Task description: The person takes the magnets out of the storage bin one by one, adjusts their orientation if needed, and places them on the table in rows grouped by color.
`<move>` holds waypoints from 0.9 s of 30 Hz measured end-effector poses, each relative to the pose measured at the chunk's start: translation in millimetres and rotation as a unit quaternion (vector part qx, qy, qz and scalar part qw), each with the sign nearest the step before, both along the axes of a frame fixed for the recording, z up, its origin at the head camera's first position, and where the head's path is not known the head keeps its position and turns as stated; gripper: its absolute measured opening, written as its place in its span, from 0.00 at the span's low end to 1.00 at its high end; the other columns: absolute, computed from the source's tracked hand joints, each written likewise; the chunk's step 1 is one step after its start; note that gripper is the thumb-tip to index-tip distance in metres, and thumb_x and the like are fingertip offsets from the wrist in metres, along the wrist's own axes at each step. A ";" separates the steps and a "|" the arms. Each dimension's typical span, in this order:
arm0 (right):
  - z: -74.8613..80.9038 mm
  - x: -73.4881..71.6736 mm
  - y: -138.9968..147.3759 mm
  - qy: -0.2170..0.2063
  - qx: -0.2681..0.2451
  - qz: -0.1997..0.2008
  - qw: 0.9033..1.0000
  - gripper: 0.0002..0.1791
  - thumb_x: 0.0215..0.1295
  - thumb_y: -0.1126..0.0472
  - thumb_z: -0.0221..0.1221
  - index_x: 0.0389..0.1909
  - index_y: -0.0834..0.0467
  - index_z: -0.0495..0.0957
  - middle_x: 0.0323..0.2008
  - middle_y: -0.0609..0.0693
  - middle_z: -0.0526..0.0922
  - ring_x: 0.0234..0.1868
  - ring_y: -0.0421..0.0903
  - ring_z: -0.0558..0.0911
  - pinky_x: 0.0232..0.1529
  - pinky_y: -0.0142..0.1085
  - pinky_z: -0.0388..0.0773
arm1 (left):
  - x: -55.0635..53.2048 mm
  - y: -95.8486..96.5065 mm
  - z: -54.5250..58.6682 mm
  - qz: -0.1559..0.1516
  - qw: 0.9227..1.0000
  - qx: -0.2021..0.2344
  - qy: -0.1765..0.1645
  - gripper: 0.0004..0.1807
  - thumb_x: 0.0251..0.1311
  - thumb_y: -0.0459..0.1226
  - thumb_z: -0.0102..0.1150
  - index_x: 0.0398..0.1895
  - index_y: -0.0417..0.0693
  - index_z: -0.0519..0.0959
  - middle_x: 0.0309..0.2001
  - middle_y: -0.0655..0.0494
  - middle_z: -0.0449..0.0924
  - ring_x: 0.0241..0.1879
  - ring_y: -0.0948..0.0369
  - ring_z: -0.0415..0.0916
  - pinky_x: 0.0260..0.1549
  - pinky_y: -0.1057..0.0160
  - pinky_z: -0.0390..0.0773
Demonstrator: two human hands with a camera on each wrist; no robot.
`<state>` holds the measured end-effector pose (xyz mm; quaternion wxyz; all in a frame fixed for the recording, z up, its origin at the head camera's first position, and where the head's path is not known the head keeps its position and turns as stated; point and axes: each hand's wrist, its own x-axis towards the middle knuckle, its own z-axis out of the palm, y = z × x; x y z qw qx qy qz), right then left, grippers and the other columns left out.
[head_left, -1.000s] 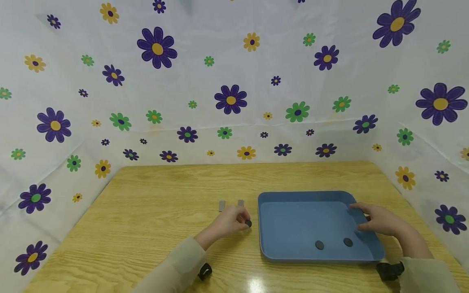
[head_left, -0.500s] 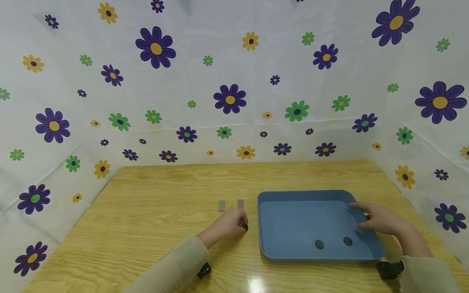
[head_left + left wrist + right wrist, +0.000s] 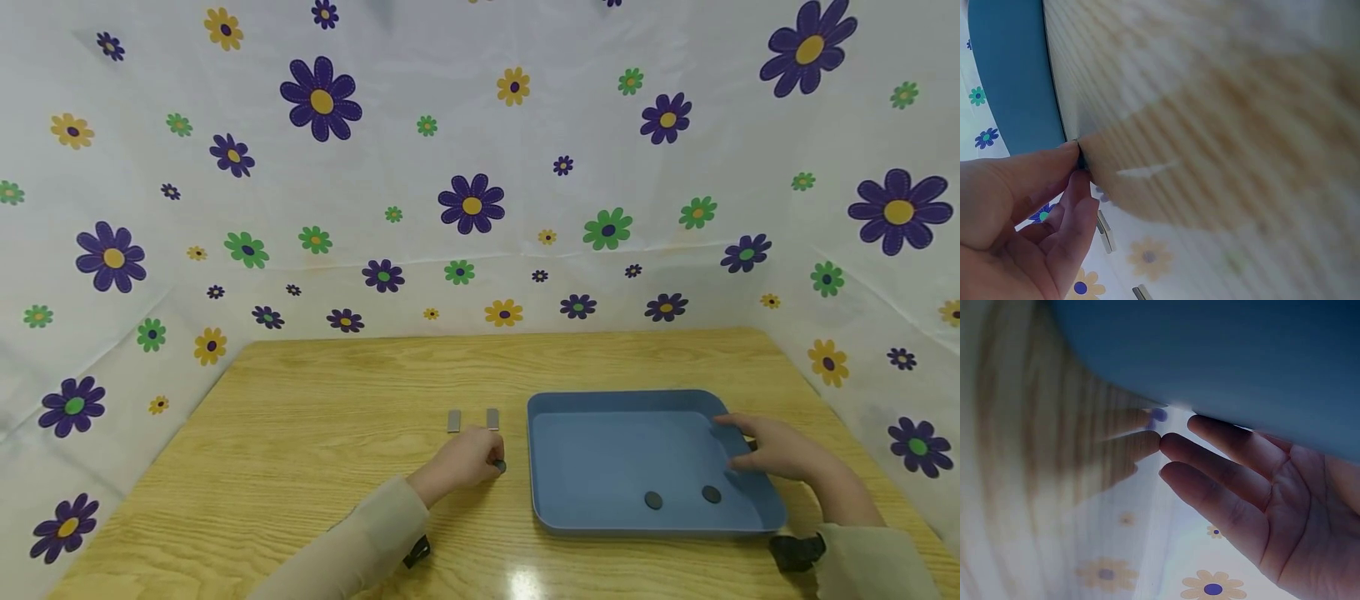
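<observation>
My left hand (image 3: 463,457) pinches a small dark round disc (image 3: 501,467) between thumb and fingertips, at the tabletop just left of the blue tray (image 3: 555,524). In the left wrist view the disc (image 3: 1081,160) shows edge-on, mostly hidden by the fingers. Two more dark discs, a left one (image 3: 653,501) and a right one (image 3: 711,495), lie flat inside the tray near its front. At the tray's right side rests my right hand (image 3: 787,450), thumb and one finger over the rim. The right wrist view shows its other fingers (image 3: 1210,494) extended outside the tray wall.
Two small grey rectangular pieces, one on the left (image 3: 454,421) and one on the right (image 3: 492,418), lie on the wooden table (image 3: 337,392) beyond my left hand. A flower-printed white sheet (image 3: 390,167) closes off the back and sides.
My left hand has moved slightly toward me and to the left, bringing the pinched disc down to the tabletop. The right hand and the tray have stayed in place.
</observation>
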<state>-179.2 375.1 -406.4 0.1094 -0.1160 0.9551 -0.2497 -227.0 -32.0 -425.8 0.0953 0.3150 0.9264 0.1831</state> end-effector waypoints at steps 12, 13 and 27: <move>-0.4 -0.6 1.2 -0.005 -0.007 -0.002 1.000 0.36 0.47 0.61 0.64 0.55 0.73 0.63 0.51 0.76 0.63 0.49 0.72 0.65 0.40 0.53 0.70 | -2.0 -1.1 -0.2 0.009 1.000 0.002 -0.006 0.04 0.49 0.33 0.63 0.26 0.46 0.77 0.27 0.59 0.74 0.29 0.65 0.72 0.28 0.69 0.72; -0.6 -0.6 1.3 -0.004 -0.006 -0.003 1.000 0.36 0.47 0.61 0.64 0.55 0.73 0.63 0.51 0.76 0.64 0.49 0.72 0.65 0.40 0.53 0.70 | -2.5 -1.6 -0.6 0.008 1.000 0.005 -0.005 0.04 0.49 0.34 0.63 0.27 0.46 0.77 0.28 0.58 0.75 0.30 0.64 0.72 0.29 0.68 0.72; -1.1 -0.2 1.3 0.000 -0.006 0.002 1.000 0.36 0.46 0.60 0.65 0.55 0.73 0.63 0.51 0.77 0.63 0.49 0.72 0.65 0.40 0.53 0.70 | 1.2 4.5 13.8 0.004 0.995 0.088 -0.053 0.08 0.51 0.32 0.61 0.35 0.40 0.77 0.34 0.51 0.78 0.31 0.62 0.76 0.26 0.70 0.73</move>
